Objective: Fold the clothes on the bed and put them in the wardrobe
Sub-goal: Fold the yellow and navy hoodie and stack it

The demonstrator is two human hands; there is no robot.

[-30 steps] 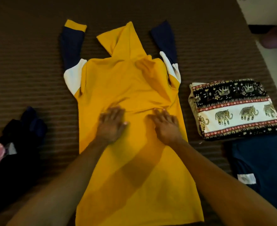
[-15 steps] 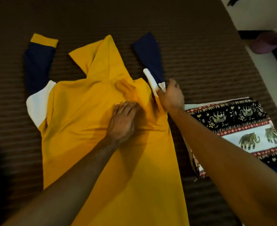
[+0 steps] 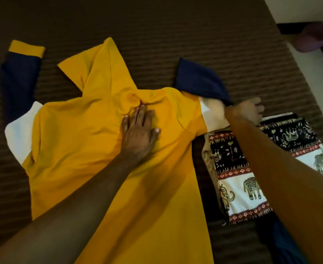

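- Since half a second ago my right hand has swung outward, dragging the near sleeve away from the body, while my left hand has stayed planted just below the hood.
- Head view, the hands: my left hand lies flat, fingers straight and spread, pressing the yellow hoodie onto the bed below the neckline. My right hand is blurred with motion; its fingers look curled round the right sleeve where the white band meets the navy, and the sleeve lifts and bunches there.
- Head view, the garment: the hoodie lies spread across the middle of the bed, hood pointing away from me and the left sleeve laid out at the far side with its yellow cuff uppermost.
- Head view, the rest: just beside the hoodie on my right sits a folded elephant-print cloth, with my right forearm crossing above it. A dark blue garment shows at its near edge.
- Step in hand, as I judge it: straightening the right sleeve before the first fold; nothing has gone to the wardrobe, which is out of view.
- Next, I expect to bring that sleeve inward across the back, keeping my left palm down so the body does not shift, and keeping clear of the folded cloth.
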